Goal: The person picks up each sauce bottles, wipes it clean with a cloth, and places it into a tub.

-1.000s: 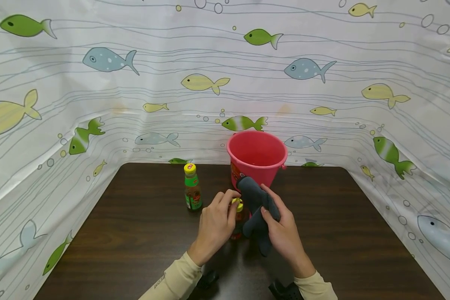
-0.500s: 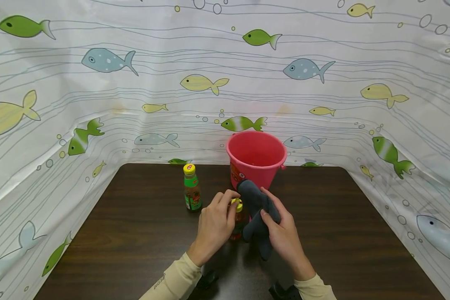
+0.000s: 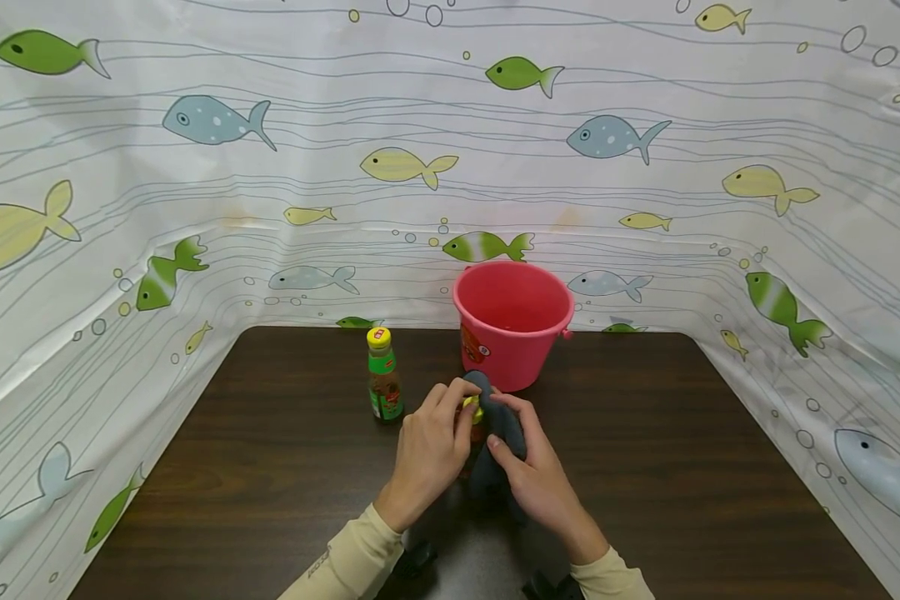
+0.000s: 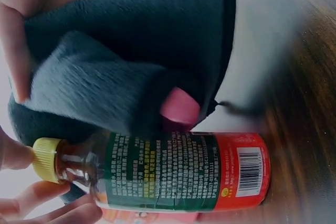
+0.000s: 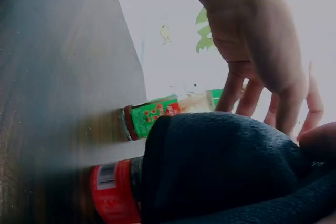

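My left hand pinches the yellow cap of an upright sauce bottle with a dark green and red label. In the head view that bottle is mostly hidden behind hand and cloth. A dark grey cloth, folded and drooping, is gripped by my right hand between thumb and fingers. The cloth lies right against the bottle's far side in the left wrist view. Something pink shows in a fold of the cloth; what it is I cannot tell.
A pink bucket stands behind the hands. To the left is another bottle with a yellow cap and green label. The dark wooden table is enclosed by a fish-patterned sheet.
My right hand has moved left with the cloth, bringing it up to the bottle and uncovering the bucket's lower front. My left hand stays on the cap.
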Tool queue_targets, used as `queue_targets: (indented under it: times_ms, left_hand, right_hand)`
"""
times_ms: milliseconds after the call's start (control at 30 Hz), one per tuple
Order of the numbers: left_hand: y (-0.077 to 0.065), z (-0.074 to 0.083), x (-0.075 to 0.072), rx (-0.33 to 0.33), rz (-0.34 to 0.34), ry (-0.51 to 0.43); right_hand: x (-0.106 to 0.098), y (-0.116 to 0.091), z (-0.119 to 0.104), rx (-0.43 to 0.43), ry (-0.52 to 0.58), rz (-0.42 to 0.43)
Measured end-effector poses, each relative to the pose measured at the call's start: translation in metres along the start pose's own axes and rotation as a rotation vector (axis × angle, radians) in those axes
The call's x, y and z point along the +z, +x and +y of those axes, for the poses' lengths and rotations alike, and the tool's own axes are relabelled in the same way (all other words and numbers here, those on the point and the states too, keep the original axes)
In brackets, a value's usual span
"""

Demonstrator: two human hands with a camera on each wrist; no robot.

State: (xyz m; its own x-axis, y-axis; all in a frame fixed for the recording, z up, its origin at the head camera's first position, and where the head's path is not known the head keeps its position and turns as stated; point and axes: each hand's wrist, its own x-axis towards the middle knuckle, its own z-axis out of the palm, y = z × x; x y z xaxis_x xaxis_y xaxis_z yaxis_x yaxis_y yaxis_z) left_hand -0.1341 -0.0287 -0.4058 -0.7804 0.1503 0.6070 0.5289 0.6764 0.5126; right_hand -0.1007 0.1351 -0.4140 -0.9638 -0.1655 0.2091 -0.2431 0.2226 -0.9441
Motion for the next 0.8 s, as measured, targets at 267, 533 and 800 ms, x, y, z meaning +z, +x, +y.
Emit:
queue_targets:
  times_ms: [267, 533, 800]
  left_hand:
    - [0.001, -0.001, 0.001, 0.014, 0.013, 0.008]
    - [0.001, 0.000, 0.001, 0.005, 0.009, -0.014]
    - [0.001, 0.000, 0.001, 0.003, 0.007, -0.015]
  right_hand:
    - [0.011, 0.008, 0.016, -0.027, -0.038, -0.126]
    - [0.014, 0.013, 0.026, -0.048, -0.146, -0.145]
    - [0.011, 0.013, 0.031, -0.053, -0.228, -0.173]
